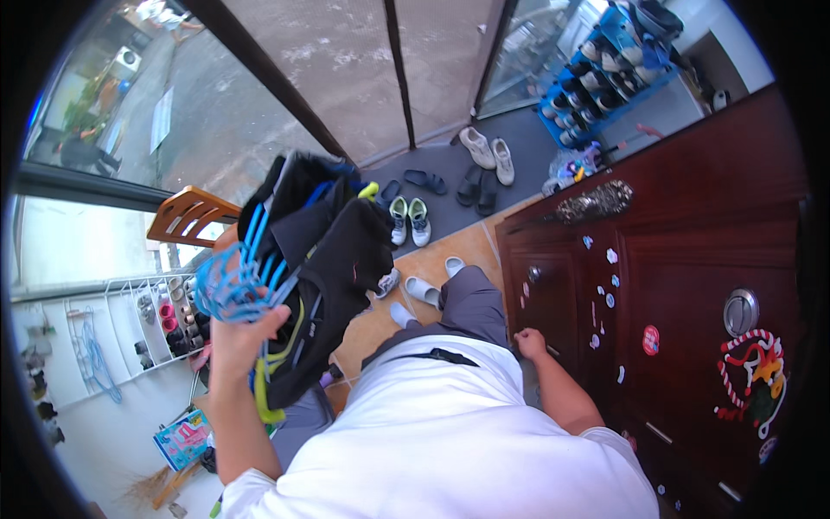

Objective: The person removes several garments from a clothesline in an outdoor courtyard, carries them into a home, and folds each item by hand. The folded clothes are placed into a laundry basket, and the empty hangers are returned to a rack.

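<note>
In my left hand (243,337) is a bundle of blue clothes hangers (237,285), gripped near their hooks. Black garments (337,253) with some yellow-green trim hang from them and spread to the right of the hand. The garments cover part of the floor and of a wooden chair (193,214) behind them. My right hand (532,344) is down by my side, close to a dark red wooden door (700,259). Its fingers are curled and nothing shows in them; whether it touches the door I cannot tell.
Several shoes and slides, among them white-green sneakers (410,220), lie on a grey mat (447,217). A blue shoe rack (603,71) stands at upper right. A white wire rack (139,331) with shoes is at left. Dark-framed glass panels (399,71) border the front; people are outside.
</note>
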Motion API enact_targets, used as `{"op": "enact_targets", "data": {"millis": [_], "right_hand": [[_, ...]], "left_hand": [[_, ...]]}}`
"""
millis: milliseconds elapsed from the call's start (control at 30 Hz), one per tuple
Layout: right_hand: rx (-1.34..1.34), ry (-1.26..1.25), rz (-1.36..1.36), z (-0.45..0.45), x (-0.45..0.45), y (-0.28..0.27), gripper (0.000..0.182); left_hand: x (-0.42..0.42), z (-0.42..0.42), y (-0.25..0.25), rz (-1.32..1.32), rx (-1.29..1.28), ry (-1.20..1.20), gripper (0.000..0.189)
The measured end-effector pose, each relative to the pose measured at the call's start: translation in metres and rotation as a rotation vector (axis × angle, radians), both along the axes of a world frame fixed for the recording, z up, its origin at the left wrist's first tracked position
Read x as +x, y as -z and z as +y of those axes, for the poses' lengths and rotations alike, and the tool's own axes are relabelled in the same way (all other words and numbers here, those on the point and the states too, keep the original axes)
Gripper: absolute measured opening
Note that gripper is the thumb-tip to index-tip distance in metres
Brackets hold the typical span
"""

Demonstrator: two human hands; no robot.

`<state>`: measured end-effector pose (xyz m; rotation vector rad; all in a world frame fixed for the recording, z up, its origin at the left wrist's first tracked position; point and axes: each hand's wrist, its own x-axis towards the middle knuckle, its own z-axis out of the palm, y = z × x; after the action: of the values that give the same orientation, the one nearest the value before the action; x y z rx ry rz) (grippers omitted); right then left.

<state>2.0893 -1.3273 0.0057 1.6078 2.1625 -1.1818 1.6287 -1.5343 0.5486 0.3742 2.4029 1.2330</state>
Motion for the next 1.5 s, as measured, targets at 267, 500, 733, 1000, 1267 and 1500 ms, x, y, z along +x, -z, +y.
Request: {"op": "enact_targets", "data": {"millis": [267, 500, 733, 1000, 1267, 1500], "right_hand": [[-0.077, -0.303, 0.355, 0.321, -0.075, -0.123, 0.024], [-0.208, -0.803, 0.529, 0.396, -0.224, -0.220, 0.024], [-0.412, -1.127, 0.528, 0.400, -0.317, -0.307, 0.022], [-0.564, -1.512, 0.413, 0.351, -0.377, -0.384, 0.022], [-0.653, -1.517, 0.382, 0.337, -0.386, -0.388, 0.022], [-0.768, -1.574, 0.350, 0.302, -0.385, -0.398, 0.023]], "left_hand": [[0.162, 0.132, 0.023, -0.047, 0.115, -0.281, 0.041], [0.213, 0.186, -0.012, 0.034, 0.132, -0.604, 0.046], [0.228, 0.217, -0.013, 0.100, 0.188, -0.882, 0.038], [0.222, 0.229, 0.007, 0.011, 0.242, -1.089, 0.041], [0.218, 0.224, 0.004, -0.032, 0.212, -1.078, 0.039], [0.216, 0.209, 0.011, 0.029, 0.186, -1.070, 0.043]]}}
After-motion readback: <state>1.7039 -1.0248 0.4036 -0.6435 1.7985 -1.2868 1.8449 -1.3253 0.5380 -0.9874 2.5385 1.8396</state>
